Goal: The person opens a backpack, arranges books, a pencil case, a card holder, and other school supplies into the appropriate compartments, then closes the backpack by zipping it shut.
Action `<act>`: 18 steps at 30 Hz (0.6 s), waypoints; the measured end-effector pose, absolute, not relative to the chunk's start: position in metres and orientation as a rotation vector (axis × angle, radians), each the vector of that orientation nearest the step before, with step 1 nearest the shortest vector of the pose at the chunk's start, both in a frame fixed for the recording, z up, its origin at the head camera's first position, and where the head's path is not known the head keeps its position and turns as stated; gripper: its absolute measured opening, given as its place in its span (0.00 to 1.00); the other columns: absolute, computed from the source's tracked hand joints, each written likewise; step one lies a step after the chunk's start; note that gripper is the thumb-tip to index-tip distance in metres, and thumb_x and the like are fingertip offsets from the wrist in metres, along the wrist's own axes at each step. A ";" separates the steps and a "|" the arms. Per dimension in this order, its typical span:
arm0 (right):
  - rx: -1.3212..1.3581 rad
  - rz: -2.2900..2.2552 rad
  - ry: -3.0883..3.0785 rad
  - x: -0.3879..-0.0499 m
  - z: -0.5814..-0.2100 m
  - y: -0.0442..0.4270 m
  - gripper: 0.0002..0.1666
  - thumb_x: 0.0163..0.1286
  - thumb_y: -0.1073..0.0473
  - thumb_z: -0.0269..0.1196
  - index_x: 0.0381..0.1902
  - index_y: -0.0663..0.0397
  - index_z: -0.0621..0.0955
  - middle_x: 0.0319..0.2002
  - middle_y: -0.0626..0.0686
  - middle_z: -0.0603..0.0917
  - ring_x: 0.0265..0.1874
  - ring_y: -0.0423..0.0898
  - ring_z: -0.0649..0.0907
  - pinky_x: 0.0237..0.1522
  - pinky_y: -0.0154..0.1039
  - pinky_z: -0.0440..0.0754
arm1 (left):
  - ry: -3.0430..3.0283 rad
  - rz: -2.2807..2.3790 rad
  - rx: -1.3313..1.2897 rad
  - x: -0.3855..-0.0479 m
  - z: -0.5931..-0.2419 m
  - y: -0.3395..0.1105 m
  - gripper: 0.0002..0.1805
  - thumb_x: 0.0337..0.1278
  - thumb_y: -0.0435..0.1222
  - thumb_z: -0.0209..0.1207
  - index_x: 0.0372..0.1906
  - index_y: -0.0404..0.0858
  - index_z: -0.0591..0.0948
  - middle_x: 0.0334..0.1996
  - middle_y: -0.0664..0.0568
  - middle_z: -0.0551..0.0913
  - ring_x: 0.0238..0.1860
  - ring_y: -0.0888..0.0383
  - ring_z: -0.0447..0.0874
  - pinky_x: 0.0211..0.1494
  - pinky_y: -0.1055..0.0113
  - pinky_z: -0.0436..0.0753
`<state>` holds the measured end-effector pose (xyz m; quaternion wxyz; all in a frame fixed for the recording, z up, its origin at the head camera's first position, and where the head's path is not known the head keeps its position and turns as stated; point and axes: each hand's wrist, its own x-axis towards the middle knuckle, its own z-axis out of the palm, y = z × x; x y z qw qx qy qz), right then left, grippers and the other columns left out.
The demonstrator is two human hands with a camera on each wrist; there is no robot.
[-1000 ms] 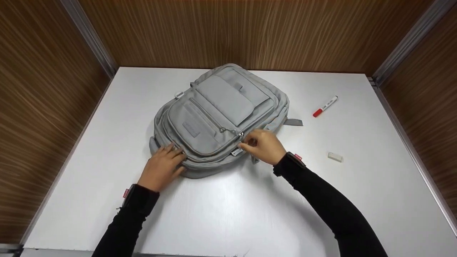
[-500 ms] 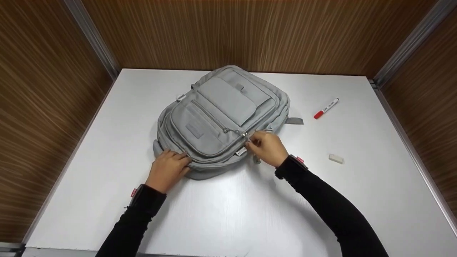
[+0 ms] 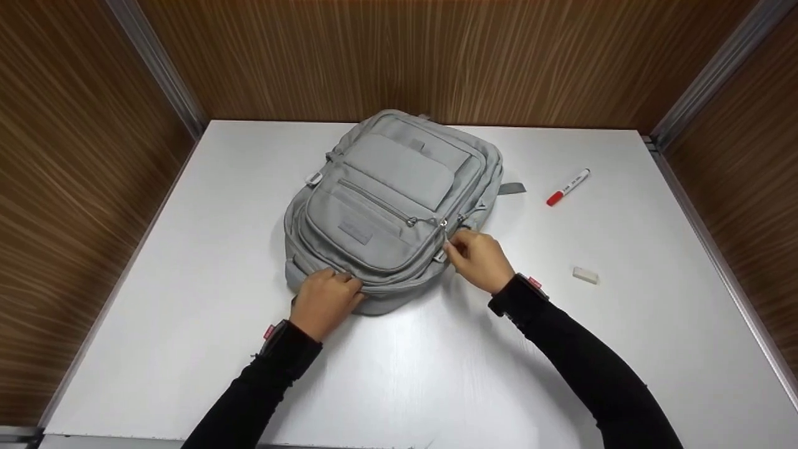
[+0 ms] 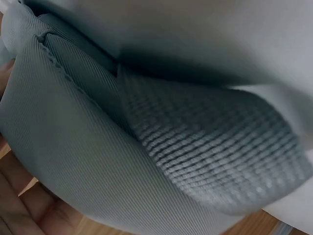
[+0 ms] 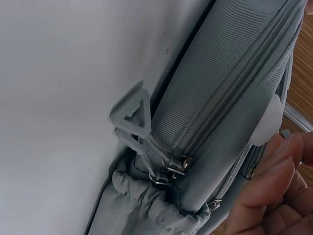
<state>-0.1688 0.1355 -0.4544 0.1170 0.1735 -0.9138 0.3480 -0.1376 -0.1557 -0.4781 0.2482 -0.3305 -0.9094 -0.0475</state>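
Observation:
A grey backpack [image 3: 380, 181] lies front side up on the white table, slanted, its near end toward me. My left hand [image 3: 327, 300] grips the edge of that near end, its fingers curled over the fabric; in the left wrist view its fingers [image 4: 29, 205] are partly behind the cloth. At the bag's right side, my right hand [image 3: 483, 259] pinches a zipper pull by the front compartment's zipper slider [image 3: 443, 222]. The pull is mostly covered by the fingers. The right wrist view shows two triangular zipper pulls [image 5: 132, 115] hanging loose beside another zipper.
A white marker with a red cap [image 3: 568, 187] lies right of the backpack. Nearer to me on that side is a small white eraser-like block [image 3: 585, 275]. Wood-grain panels [image 3: 399, 62] bound the table [image 3: 399, 386] at the back and both sides.
The near end of the backpack has swung to the right, turning the bag slightly. My left hand has moved right with it. My right hand has shifted a little right, still at the zipper.

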 end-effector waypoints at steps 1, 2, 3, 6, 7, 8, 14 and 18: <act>0.486 1.001 -2.670 -0.167 -0.454 0.132 0.09 0.61 0.58 0.57 0.21 0.52 0.77 0.18 0.44 0.74 0.15 0.37 0.73 0.20 0.34 0.70 | -2.472 -0.127 -0.911 -0.139 -0.478 -0.156 0.12 0.42 0.46 0.63 0.24 0.42 0.80 0.23 0.53 0.81 0.22 0.54 0.73 0.26 0.62 0.73; 0.467 0.983 -2.667 -0.165 -0.454 0.129 0.09 0.60 0.58 0.57 0.21 0.52 0.77 0.19 0.44 0.74 0.16 0.38 0.72 0.21 0.34 0.69 | -2.469 -0.123 -0.922 -0.139 -0.478 -0.156 0.12 0.42 0.46 0.63 0.24 0.42 0.80 0.22 0.53 0.81 0.21 0.54 0.73 0.25 0.62 0.73; 0.451 0.969 -2.665 -0.164 -0.454 0.125 0.09 0.60 0.59 0.58 0.21 0.52 0.78 0.19 0.44 0.74 0.17 0.39 0.71 0.21 0.34 0.69 | -2.461 -0.114 -0.932 -0.140 -0.477 -0.157 0.12 0.42 0.47 0.63 0.24 0.42 0.80 0.22 0.53 0.81 0.21 0.54 0.74 0.24 0.63 0.73; 0.448 0.961 -2.664 -0.161 -0.454 0.125 0.10 0.59 0.60 0.58 0.19 0.52 0.77 0.18 0.44 0.74 0.16 0.39 0.71 0.21 0.34 0.68 | -2.453 -0.073 -0.929 -0.138 -0.477 -0.146 0.12 0.42 0.48 0.63 0.23 0.43 0.80 0.20 0.53 0.80 0.20 0.54 0.74 0.22 0.63 0.73; 0.449 0.960 -2.661 -0.161 -0.454 0.125 0.10 0.59 0.61 0.58 0.18 0.51 0.77 0.17 0.44 0.73 0.16 0.39 0.71 0.20 0.34 0.68 | -2.450 -0.055 -0.926 -0.138 -0.477 -0.143 0.12 0.42 0.48 0.62 0.24 0.43 0.80 0.20 0.53 0.80 0.20 0.54 0.75 0.21 0.64 0.74; 0.449 0.959 -2.660 -0.160 -0.454 0.125 0.10 0.59 0.61 0.58 0.18 0.51 0.77 0.17 0.43 0.73 0.16 0.38 0.70 0.20 0.34 0.68 | -2.449 -0.037 -0.922 -0.137 -0.477 -0.139 0.13 0.42 0.49 0.62 0.24 0.44 0.81 0.19 0.52 0.80 0.20 0.55 0.75 0.21 0.64 0.74; 0.445 0.942 -2.672 -0.154 -0.457 0.125 0.12 0.59 0.62 0.58 0.16 0.49 0.74 0.15 0.42 0.71 0.15 0.38 0.69 0.18 0.34 0.67 | -2.422 0.002 -0.867 -0.133 -0.480 -0.115 0.14 0.42 0.51 0.62 0.23 0.45 0.81 0.15 0.53 0.78 0.16 0.57 0.73 0.17 0.67 0.70; 0.461 0.927 -2.695 -0.148 -0.458 0.123 0.13 0.59 0.61 0.58 0.16 0.48 0.73 0.15 0.43 0.70 0.15 0.38 0.69 0.19 0.34 0.67 | -2.406 -0.016 -0.817 -0.130 -0.480 -0.096 0.13 0.43 0.50 0.61 0.21 0.45 0.81 0.12 0.53 0.77 0.14 0.58 0.71 0.15 0.67 0.68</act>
